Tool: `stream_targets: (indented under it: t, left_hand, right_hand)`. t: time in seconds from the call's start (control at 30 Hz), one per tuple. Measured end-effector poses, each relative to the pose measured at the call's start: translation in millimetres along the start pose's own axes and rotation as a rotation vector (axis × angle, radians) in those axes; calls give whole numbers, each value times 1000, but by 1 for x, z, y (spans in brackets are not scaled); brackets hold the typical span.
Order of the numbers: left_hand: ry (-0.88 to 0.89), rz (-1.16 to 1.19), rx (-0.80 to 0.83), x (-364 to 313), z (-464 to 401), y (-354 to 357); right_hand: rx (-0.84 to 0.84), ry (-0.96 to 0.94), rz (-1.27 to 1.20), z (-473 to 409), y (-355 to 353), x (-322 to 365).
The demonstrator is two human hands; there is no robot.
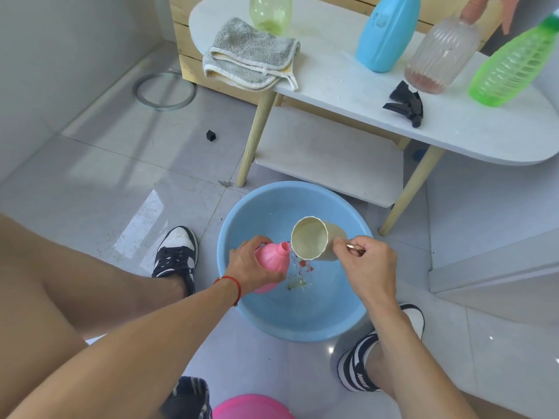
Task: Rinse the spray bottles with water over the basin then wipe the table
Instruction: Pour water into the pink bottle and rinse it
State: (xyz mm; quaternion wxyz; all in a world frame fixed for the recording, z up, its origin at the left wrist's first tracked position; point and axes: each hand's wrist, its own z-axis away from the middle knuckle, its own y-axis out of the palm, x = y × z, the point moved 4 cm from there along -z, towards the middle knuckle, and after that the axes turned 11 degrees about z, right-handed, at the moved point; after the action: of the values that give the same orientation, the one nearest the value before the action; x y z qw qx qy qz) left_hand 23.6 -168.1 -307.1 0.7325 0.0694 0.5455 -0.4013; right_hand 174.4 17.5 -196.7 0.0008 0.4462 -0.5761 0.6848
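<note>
The left hand (252, 267) grips the pink bottle (270, 267) tilted over the basin (242, 300), neck toward the cup (314, 241) the right hand (367, 263) grasps and tips, so spills should land inside.

Only one legible word: "NIKE", white capitals on the black heel tab of the right shoe (361, 377), lower right of the frame. Same black-and-white swoosh pattern on the side of that shoe, letters tilted with the heel. No lettering readable on the left shoe (177, 252), left of centre. Raised mark on the blue bottle (387, 31), top of the frame, too blurred to read.
</note>
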Motion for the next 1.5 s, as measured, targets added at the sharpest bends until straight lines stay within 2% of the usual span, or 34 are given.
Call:
stream_targets:
  t: [0.43,1.07,1.5]
  left_hand:
    - [2,-26,49,-2,0,6]
    - [-32,-53,74,0,-1,7]
    - [-49,-60,80,-1,-1,9]
  right_hand:
    - [-154,-253,243,1,-1,11]
    - [-339,-413,282,-1,-15,15]
    - [-406,-511,268,0,-21,21]
